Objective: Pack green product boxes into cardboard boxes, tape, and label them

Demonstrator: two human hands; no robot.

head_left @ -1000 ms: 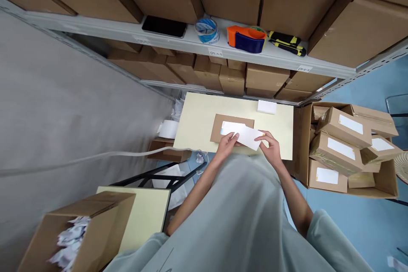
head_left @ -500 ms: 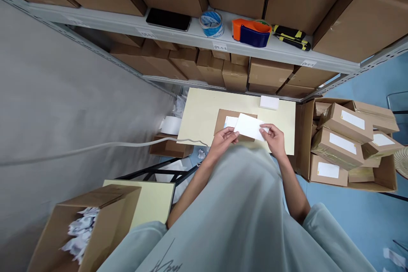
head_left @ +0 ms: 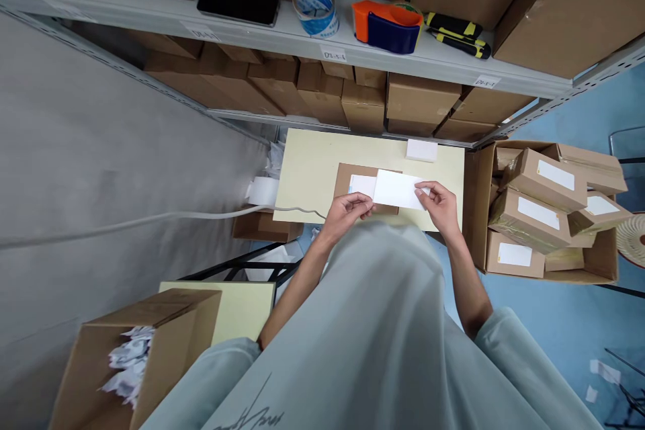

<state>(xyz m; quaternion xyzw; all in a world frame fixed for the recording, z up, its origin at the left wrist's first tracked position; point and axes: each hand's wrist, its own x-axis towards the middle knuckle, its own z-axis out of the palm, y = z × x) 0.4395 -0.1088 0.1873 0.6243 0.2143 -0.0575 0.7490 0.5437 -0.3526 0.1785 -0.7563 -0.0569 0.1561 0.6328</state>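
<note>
A blank white label (head_left: 396, 189) is stretched level between my two hands, above a flat cardboard box (head_left: 345, 178) on the pale yellow table. My left hand (head_left: 347, 215) pinches its lower left corner between thumb and fingers. At the other end, my right hand (head_left: 439, 205) grips the right edge, thumb below and fingers on top. To the left of this label, a second white label (head_left: 361, 185) with a small blue mark shows on the box. A small white stack (head_left: 422, 150) lies at the table's back right.
Right of the table, a large open carton (head_left: 476, 215) holds several labelled boxes. A shelf (head_left: 282, 30) ahead carries a phone (head_left: 238, 4), blue-white tape (head_left: 316, 12), an orange-and-navy tape dispenser (head_left: 388, 27) and yellow-black cutters (head_left: 458, 35). A cable (head_left: 201, 216) crosses from the left.
The label has turned from a tilt down to the right to nearly level. My right hand has shifted slightly right and up; my left hand keeps to the label's left end. The camera view has shifted a little.
</note>
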